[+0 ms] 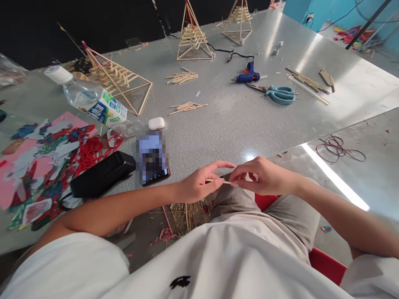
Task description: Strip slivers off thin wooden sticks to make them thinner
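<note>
- Head view, left hand (202,180): the grip is grasping a thin wooden stick (227,182) between thumb and fingers, while the index finger is extending toward the other hand.
- Head view, right hand (264,174): the grip is closing its fingertips on the stick's other end.
- Head view, stick location: it is spanning the two hands, above the lap and beside the near edge of the counter (218,124).
- Head view, near left of the counter: a phone (156,178) with a blurred screen is lying below a small white case (156,123); a black box (101,174) is sitting near red cord (90,151); a bottle (90,97) is leaning to one side.
- Head view, middle: two small stick piles (188,107) (182,77) are lying apart, one behind the other.
- Head view, right of the piles: a blue glue gun (248,74) is resting just beside scissors (280,94); more wooden pieces (307,79) are lying farther right.
- Head view, rear: three pyramid-shaped stick frames (134,87) (195,39) (238,25) are standing, the leftmost near the bottle.
</note>
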Action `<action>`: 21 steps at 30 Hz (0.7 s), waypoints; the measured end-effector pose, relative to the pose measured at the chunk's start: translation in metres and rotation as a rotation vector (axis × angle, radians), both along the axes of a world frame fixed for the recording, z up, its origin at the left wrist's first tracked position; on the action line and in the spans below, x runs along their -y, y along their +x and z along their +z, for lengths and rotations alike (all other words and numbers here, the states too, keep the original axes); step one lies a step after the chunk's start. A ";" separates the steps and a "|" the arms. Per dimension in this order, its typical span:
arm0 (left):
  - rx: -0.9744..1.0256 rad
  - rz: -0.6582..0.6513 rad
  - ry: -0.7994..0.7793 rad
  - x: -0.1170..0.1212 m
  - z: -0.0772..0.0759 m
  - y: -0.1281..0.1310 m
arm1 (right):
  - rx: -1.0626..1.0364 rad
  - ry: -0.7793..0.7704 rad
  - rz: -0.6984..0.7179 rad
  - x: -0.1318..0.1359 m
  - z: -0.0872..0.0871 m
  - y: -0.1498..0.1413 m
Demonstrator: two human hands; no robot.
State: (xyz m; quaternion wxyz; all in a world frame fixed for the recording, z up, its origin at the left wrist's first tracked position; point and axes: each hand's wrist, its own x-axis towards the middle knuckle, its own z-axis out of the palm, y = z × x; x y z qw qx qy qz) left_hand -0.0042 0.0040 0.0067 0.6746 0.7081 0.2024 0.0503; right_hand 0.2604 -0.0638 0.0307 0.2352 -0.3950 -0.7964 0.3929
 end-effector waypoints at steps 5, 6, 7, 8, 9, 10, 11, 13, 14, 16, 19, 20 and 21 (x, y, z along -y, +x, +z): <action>0.001 0.028 0.027 0.003 0.004 0.001 | 0.124 0.242 0.003 0.004 -0.005 0.000; 0.007 0.031 0.033 0.003 0.003 0.001 | 0.152 0.290 0.000 0.004 -0.005 0.000; 0.012 0.033 0.038 0.003 0.003 0.001 | 0.177 0.336 -0.004 0.005 -0.005 -0.001; 0.018 0.033 0.041 0.003 0.003 0.001 | 0.197 0.374 -0.008 0.006 -0.005 -0.002; 0.025 0.031 0.042 0.003 0.002 0.001 | 0.212 0.403 -0.009 0.007 -0.005 -0.003; 0.032 0.029 0.041 0.003 0.002 0.002 | 0.222 0.424 -0.011 0.007 -0.004 -0.004; 0.039 0.027 0.038 0.003 0.001 0.002 | 0.230 0.440 -0.011 0.008 -0.004 -0.005; 0.048 0.025 0.027 0.003 0.001 0.002 | 0.243 0.460 -0.009 0.010 -0.002 -0.007; 0.049 0.024 0.021 0.003 0.002 0.003 | 0.250 0.468 -0.010 0.010 -0.002 -0.007; 0.047 0.022 0.015 0.003 0.002 0.003 | 0.263 0.480 -0.012 0.011 0.000 -0.008; 0.061 0.012 0.018 0.002 0.002 0.003 | 0.272 0.482 -0.010 0.012 -0.001 -0.009; 0.068 0.007 0.020 0.002 0.002 0.003 | 0.275 0.476 -0.010 0.012 -0.001 -0.009; 0.073 0.001 0.021 0.002 0.002 0.002 | 0.281 0.466 -0.011 0.011 -0.003 -0.009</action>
